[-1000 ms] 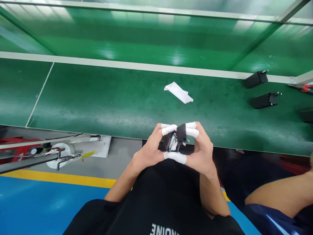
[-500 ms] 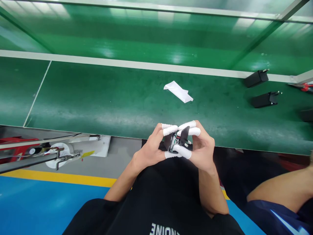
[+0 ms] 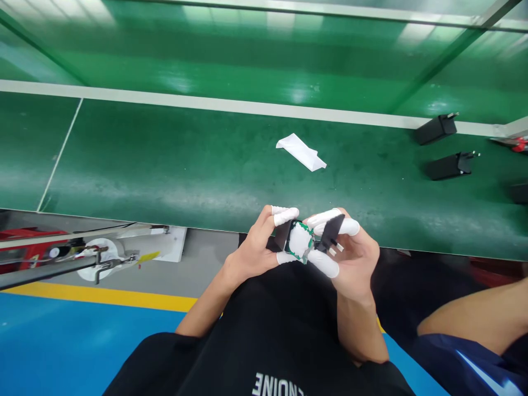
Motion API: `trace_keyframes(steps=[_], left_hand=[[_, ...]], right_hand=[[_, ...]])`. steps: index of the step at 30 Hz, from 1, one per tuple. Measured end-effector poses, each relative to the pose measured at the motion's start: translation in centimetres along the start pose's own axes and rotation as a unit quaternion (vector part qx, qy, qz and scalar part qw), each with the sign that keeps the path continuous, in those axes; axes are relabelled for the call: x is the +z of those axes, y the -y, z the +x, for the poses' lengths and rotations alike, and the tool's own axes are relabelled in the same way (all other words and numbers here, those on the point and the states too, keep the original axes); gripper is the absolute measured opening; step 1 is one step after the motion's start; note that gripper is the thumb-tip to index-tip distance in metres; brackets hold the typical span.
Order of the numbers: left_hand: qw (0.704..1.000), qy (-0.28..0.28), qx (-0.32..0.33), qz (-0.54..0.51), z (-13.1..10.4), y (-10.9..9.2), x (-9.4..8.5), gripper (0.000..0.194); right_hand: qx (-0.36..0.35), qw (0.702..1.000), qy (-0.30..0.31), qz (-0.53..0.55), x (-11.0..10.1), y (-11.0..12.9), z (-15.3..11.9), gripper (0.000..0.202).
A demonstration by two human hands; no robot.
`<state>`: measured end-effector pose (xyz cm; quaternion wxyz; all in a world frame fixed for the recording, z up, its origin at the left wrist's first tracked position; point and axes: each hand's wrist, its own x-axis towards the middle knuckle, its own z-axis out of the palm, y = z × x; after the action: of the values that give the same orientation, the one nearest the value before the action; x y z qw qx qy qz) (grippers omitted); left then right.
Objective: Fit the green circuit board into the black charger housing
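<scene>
Black housing (image 3: 282, 236) of a charger sits in my left hand (image 3: 258, 242), gripped between thumb and fingers that wear white finger cots. Out of its open side sticks a green-edged circuit board (image 3: 300, 242) with a white face. My right hand (image 3: 350, 253), also in white finger cots, is closed on the black end cover (image 3: 331, 234), whose metal plug pins point down and right. The cover is tilted and stands apart from the housing, next to the board's right end. Both hands are just in front of the bench edge.
A folded white paper (image 3: 302, 152) lies on the green bench (image 3: 185, 165). Black chargers with pins, one (image 3: 436, 129) behind another (image 3: 451, 166), stand at right, near red-handled pliers (image 3: 518, 144). A co-worker's arm (image 3: 470, 311) is at lower right; metal equipment (image 3: 99, 258) stands at left.
My right hand has moved right with the end cover, away from the housing. The circuit board has come partly out of the housing, showing its white face. My left hand stays about where it was.
</scene>
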<state>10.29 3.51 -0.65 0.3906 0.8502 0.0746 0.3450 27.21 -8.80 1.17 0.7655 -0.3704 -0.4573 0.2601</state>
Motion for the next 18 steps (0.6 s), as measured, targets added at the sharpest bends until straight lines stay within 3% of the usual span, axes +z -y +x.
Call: trace_keyframes(steps=[4, 8, 11, 14, 16, 18], left_hand=[[1.0, -0.012, 0.017, 0.007, 0.1, 0.0, -0.3, 0.091], [0.999, -0.018, 0.024, 0.02, -0.1, 0.4, -0.4, 0.094], [1.0, -0.013, -0.005, -0.002, -0.4, 0.8, -0.2, 0.094], [0.998, -0.012, -0.044, -0.04, -0.7, 0.9, -0.1, 0.092], [0.996, -0.008, -0.07, -0.054, -0.8, 0.9, 0.0, 0.092], [0.995, -0.006, -0.085, -0.049, -0.8, 0.9, 0.1, 0.093]], right_hand=[[-0.036, 0.998, 0.046, -0.037, -0.4, -0.1, -0.7, 0.068], [-0.042, 0.996, 0.041, -0.064, -0.2, -0.2, -1.1, 0.079], [-0.069, 0.996, -0.002, -0.051, -0.2, 0.0, -1.3, 0.081], [-0.091, 0.992, -0.091, -0.007, -0.8, 0.1, -1.3, 0.076], [-0.066, 0.988, -0.139, 0.029, -1.4, -0.4, -1.0, 0.071], [0.01, 0.984, -0.166, 0.067, -2.0, -1.3, -0.5, 0.064]])
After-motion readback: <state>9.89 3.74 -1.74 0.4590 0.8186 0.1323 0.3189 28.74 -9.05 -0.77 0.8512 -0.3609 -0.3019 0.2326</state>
